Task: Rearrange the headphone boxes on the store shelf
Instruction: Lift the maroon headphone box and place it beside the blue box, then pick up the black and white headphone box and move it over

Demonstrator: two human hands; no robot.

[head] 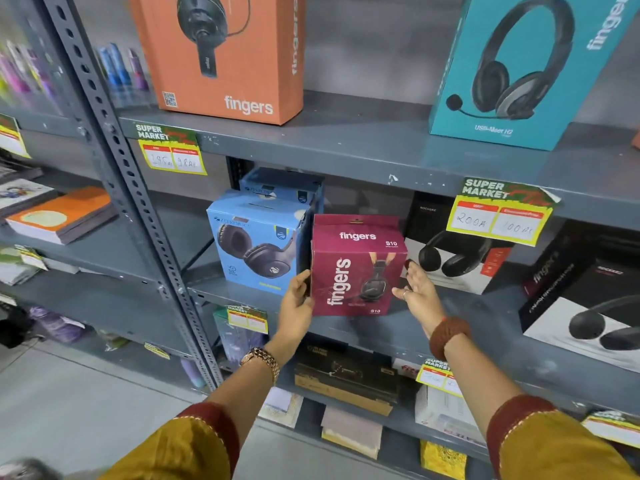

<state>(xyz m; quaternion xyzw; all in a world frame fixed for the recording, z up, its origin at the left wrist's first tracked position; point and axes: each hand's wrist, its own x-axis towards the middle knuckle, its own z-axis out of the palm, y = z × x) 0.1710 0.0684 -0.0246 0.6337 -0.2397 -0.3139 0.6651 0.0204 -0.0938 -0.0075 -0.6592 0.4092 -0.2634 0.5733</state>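
In the middle of the frame a person holds the maroon box (pixel 358 268) between both hands at the front edge of the middle shelf (pixel 349 329). The left hand (pixel 298 299) has its fingers closed around the box's left edge, while the right hand (pixel 417 289) is open, the palm near the right side, and I cannot tell if it really touches. So the grip seems to be mostly one-sided, and the box could tip or slide off the edge. It stands just beside the light blue box (pixel 258 242) on its left, so a push to that side may shift this neighbour backward. On the maroon box I read "fingers" and "S10". The orange box (pixel 221 53) at the upper left says "fingers", and the teal box (pixel 519 67) at the upper right says "USB". The yellow price tag (pixel 498 213) at the right says "SUPER MARKET", "200" and "100".
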